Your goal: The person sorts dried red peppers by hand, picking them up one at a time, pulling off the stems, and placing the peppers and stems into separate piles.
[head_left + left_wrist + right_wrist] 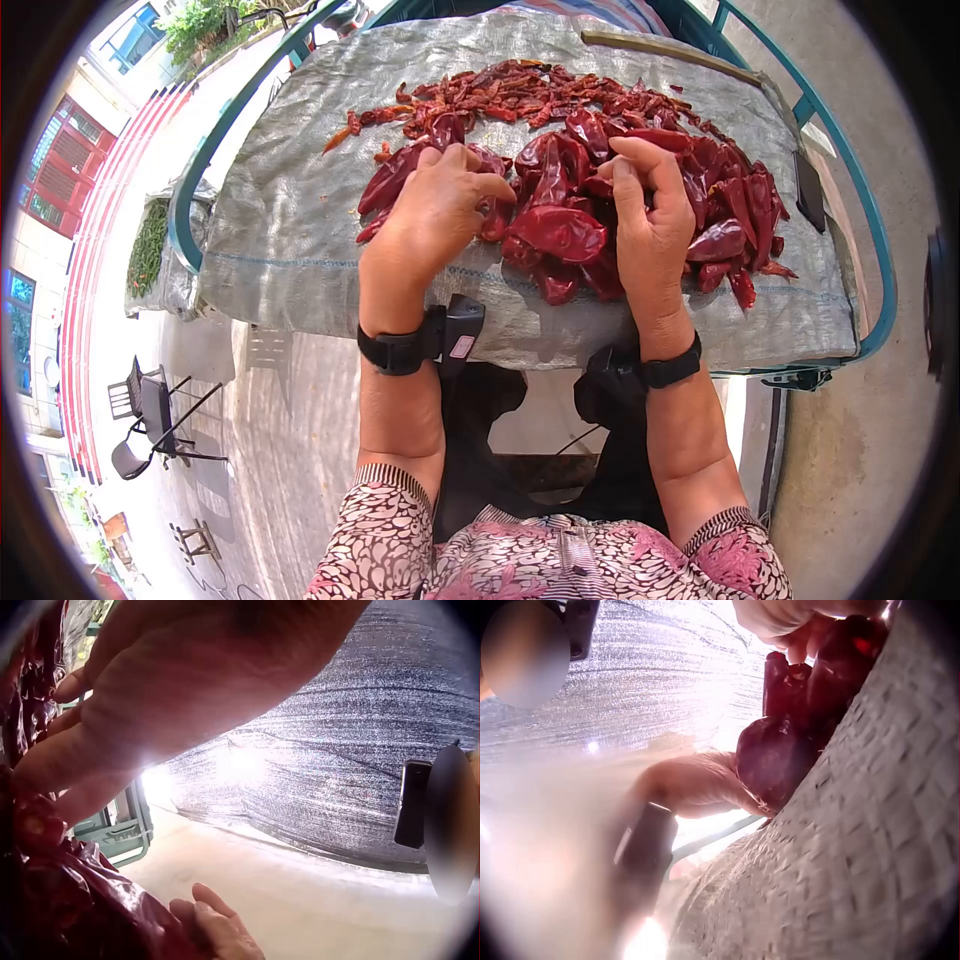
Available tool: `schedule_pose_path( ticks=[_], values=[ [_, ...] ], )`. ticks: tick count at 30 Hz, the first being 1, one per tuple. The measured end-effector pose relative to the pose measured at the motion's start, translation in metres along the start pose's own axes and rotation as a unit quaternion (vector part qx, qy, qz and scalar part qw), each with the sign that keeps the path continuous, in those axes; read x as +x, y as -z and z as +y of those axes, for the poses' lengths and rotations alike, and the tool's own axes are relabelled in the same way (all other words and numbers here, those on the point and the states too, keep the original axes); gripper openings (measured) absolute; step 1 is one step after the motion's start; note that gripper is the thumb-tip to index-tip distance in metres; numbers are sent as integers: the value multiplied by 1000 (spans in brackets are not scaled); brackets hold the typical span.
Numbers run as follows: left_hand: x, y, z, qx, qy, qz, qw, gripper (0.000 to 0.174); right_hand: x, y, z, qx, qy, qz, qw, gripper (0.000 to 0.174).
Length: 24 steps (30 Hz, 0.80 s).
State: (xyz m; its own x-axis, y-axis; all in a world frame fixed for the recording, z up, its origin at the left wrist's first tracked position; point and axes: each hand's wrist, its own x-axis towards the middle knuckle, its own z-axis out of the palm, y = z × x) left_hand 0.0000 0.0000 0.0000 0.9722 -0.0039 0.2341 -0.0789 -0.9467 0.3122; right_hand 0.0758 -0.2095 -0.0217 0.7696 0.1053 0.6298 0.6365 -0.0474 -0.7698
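A heap of glossy dried red peppers (560, 235) lies on the grey woven sheet. At the left part of the heap, my left hand (425, 210) holds a dried red pepper (37, 825) with bent fingers; its stem end shows under the fingers in the left wrist view. My right hand (657, 210) is over the middle of the heap, thumb and forefinger brought together at a dried red pepper (598, 186). In the right wrist view its fingers (780, 622) overlap the dark red peppers (780, 750). Both wrists wear black straps.
Smaller, shrivelled red peppers (530, 90) spread behind the heap. The grey sheet (290, 200) covers a cart bed with a teal rail (190, 170). A wooden stick (670, 52) lies at the back and a dark phone-like slab (808, 190) at the right. A folding chair (155, 415) stands left.
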Motion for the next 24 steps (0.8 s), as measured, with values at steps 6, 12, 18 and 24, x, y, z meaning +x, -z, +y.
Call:
schedule_pose_path(
  ticks=[6,12,18,24],
  values=[
    [6,-1,-2,-72,-13,68,995,25,2,4,4,-33,38,-7,999,16],
    [6,22,33,-261,-3,68,963,15,4,9,-12,-122,177,-72,974,19],
    [10,13,38,-287,-93,83,950,16,5,6,-3,-136,214,-109,961,20],
    [6,20,36,-298,29,83,950,20,5,5,-9,-89,167,-120,975,14]
  ],
)
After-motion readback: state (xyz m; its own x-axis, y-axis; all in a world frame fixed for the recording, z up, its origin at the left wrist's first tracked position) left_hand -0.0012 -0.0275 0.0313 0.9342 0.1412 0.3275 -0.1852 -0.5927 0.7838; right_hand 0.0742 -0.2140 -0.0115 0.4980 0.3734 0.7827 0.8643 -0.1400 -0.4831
